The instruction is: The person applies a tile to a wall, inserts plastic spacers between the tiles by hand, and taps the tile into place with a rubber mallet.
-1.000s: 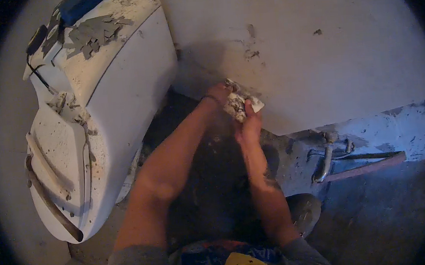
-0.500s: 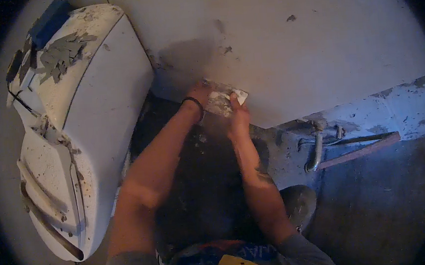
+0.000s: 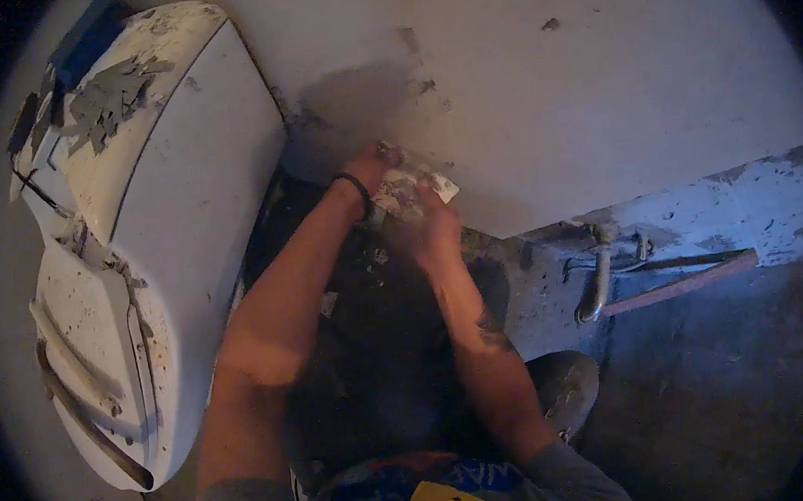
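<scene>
Between my hands, low in front of the wall, is a flat, roughly rectangular piece [image 3: 401,193], mottled white and grey-brown; its exact kind I cannot make out. My left hand [image 3: 370,171], with a dark band at the wrist, grips its left, far side. On its near right side my right hand [image 3: 437,225] is closed, thumb lying on the upper face. The fingers underneath are hidden. Just beyond my hands the pale wall [image 3: 523,121] carries a darker grey patch [image 3: 353,96] and small chipped spots.
At left stands a white rounded appliance [image 3: 208,143], with grey flakes [image 3: 112,98] and a blue object [image 3: 89,40] on top. To the right, a metal pipe [image 3: 599,279] juts from the wall's peeling lower part, near a reddish-brown strip [image 3: 683,284]. Pale crumbs lie below my hands.
Both hands, with the mottled piece between them, have shifted slightly left. My right thumb has moved a little along the piece. The view has moved slightly.
</scene>
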Demonstrator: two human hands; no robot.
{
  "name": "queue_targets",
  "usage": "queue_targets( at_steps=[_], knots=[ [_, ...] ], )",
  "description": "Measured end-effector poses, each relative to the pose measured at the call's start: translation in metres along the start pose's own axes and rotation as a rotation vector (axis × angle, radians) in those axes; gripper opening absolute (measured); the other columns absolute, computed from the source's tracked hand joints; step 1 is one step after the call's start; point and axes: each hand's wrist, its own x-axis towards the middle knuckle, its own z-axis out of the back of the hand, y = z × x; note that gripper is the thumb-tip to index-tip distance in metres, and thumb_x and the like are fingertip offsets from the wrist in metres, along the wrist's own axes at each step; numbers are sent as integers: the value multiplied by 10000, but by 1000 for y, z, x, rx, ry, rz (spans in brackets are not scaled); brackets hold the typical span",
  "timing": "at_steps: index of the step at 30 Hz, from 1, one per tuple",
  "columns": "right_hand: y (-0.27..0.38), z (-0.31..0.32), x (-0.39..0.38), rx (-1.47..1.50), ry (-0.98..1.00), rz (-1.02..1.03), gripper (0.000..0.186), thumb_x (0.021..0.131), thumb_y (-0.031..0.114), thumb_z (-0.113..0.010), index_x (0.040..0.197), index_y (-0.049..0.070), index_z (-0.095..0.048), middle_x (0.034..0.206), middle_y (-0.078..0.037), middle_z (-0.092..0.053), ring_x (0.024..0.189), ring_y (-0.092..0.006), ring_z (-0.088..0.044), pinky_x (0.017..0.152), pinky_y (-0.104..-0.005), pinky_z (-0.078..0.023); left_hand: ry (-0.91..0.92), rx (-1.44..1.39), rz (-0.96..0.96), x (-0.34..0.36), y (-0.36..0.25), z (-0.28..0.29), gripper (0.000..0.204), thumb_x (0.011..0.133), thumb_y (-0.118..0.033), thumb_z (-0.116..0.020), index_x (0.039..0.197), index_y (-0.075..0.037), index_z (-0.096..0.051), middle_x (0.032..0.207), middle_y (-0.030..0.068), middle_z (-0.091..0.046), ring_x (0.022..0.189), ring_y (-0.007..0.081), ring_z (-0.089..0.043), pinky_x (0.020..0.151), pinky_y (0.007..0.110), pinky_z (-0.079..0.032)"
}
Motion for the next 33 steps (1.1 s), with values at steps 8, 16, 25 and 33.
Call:
queue_targets(
  at_steps=[8,16,25,33],
  knots=[
    [-23,-13,7,111,73,291,350,836,285,-611,1101,82,-505,932,-38,-601,697,-144,-613,535,-296,-500,51,439,-162,12,-4,17,338,855,-333,-568,1004,-31,-607,949,95,-646,803,202,-621,725,332,-488],
    [-12,-18,4,56,53,238,314,851,227,-581,1101,50,-513,938,-53,-600,717,-149,-629,488,-268,-507,123,-113,-100,-5,-17,13,365,840,-268,-596,1096,-12,-549,969,104,-637,825,212,-624,706,347,-505],
    [-38,-18,17,131,20,332,268,885,211,-552,1063,10,-543,977,-78,-596,822,-169,-587,727,-314,-487,74,304,-261,8,11,22,321,841,-124,-521,1161,-118,-535,1019,67,-601,974,229,-583,830,365,-484],
    [-30,-16,19,-16,-50,316,228,870,182,-578,1036,27,-551,910,-70,-617,758,-187,-608,606,-309,-498,-77,1405,-403,16,1,24,441,770,-311,-562,1144,-78,-567,1188,146,-535,1074,273,-528,906,348,-427]
  ],
)
